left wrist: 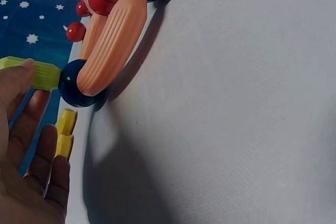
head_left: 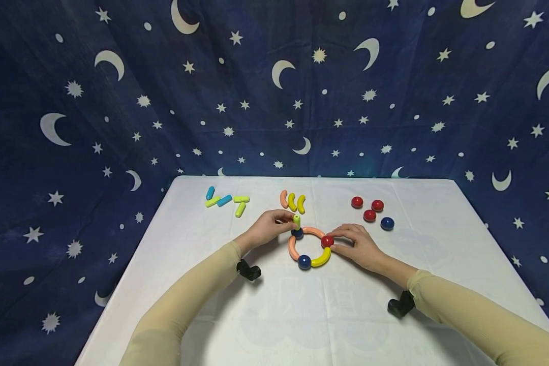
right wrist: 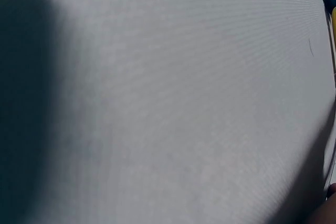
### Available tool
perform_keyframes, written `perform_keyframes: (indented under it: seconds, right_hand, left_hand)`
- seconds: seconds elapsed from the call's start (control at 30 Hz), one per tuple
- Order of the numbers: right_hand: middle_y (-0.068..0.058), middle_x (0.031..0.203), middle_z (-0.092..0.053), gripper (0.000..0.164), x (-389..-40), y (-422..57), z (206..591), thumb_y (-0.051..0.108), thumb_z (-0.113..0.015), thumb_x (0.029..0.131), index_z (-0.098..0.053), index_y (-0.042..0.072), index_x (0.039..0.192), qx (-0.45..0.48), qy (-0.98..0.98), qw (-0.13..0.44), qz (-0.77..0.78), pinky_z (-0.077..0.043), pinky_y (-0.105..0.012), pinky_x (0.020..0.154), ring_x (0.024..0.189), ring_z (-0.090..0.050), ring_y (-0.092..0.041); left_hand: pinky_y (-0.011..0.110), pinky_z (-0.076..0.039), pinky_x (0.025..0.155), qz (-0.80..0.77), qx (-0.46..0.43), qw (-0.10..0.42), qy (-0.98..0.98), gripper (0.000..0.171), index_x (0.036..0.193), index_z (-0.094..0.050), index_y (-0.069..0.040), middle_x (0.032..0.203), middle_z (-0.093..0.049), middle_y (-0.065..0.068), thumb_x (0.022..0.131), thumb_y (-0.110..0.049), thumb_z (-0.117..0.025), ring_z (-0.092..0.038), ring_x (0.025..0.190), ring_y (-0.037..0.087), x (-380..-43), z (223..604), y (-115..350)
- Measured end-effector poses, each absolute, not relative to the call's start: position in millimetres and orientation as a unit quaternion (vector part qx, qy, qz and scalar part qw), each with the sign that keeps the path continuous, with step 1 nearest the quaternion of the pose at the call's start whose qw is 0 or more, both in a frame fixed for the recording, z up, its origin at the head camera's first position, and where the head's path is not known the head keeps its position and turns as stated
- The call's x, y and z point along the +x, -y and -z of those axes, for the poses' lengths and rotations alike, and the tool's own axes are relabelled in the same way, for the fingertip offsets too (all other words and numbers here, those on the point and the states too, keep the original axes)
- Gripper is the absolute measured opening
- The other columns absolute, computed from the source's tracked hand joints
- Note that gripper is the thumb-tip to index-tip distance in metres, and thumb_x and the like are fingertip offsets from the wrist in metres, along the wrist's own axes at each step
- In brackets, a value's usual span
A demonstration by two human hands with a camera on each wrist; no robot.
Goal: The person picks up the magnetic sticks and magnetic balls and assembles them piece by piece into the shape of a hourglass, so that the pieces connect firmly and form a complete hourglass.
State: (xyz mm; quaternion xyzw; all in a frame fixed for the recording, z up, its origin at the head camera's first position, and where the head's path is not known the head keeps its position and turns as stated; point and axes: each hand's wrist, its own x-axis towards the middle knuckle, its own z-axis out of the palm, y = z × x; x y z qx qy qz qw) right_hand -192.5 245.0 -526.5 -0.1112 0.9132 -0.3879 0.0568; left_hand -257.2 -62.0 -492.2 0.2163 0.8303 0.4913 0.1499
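Note:
A ring lies on the white table, made of two orange curved rods (head_left: pixel 313 232), a yellow curved rod (head_left: pixel 321 257), two dark blue balls (head_left: pixel 304 262) and a red ball (head_left: pixel 327 241). My left hand (head_left: pixel 269 227) pinches a lime green straight rod (head_left: pixel 297 221) between thumb and fingers. This rod stands upright on the ring's far-left blue ball (left wrist: pixel 72 84), its end against the ball in the left wrist view. On the ring's right side, my right hand (head_left: pixel 359 246) holds the red ball between thumb and fingertips. The right wrist view shows mostly tablecloth.
Several blue and green straight rods (head_left: pixel 224 200) lie at the back left. Behind the ring are an orange and two yellow curved rods (head_left: pixel 301 204). Three red balls (head_left: pixel 369 216) and a blue ball (head_left: pixel 387 223) sit at the back right. A starry dark blue cloth (head_left: pixel 256 117) hangs behind the table.

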Motion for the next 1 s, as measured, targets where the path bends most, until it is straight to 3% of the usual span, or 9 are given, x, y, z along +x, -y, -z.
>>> perform_keyframes:
  seconds: [1.0]
  right_hand:
    - [-0.002, 0.134, -0.057, 0.037, -192.0, -244.9, 526.1, 0.039, -0.078, 0.091, -0.073, 0.027, 0.126, -0.109, -0.913, 0.057, 0.390, -0.029, -0.065, 0.112, 0.136, -0.036, -0.031]
  left_hand:
    - [0.035, -0.050, 0.097, -0.487, 0.222, 0.162, -0.830, 0.033, 0.128, -0.070, -0.015, 0.117, -0.068, -0.004, 0.099, -0.031, -0.070, -0.062, 0.110, 0.013, -256.7, 490.6, 60.1]
